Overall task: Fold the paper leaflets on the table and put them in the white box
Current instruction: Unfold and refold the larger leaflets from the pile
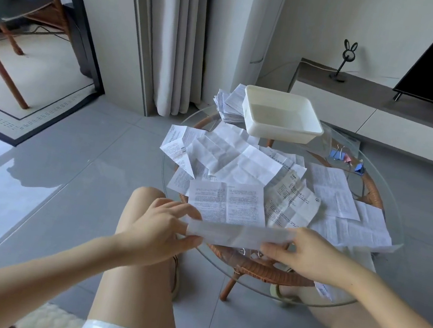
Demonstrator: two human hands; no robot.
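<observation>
A long narrow folded leaflet [239,233] is held above the near edge of the round glass table [377,275]. My left hand [165,226] pinches its left end and my right hand [308,254] pinches its right end. Several unfolded printed leaflets [228,201] lie spread over the tabletop beyond it. The white box [280,117] stands at the far side of the table with nothing visible inside it. A stack of leaflets [229,104] lies just left of the box.
Blue and pink binder clips [346,160] lie at the table's right side. The table rests on a wicker base [259,267]. My knees flank the near edge. A TV stand [383,115] with a screen stands behind, curtains at the back left.
</observation>
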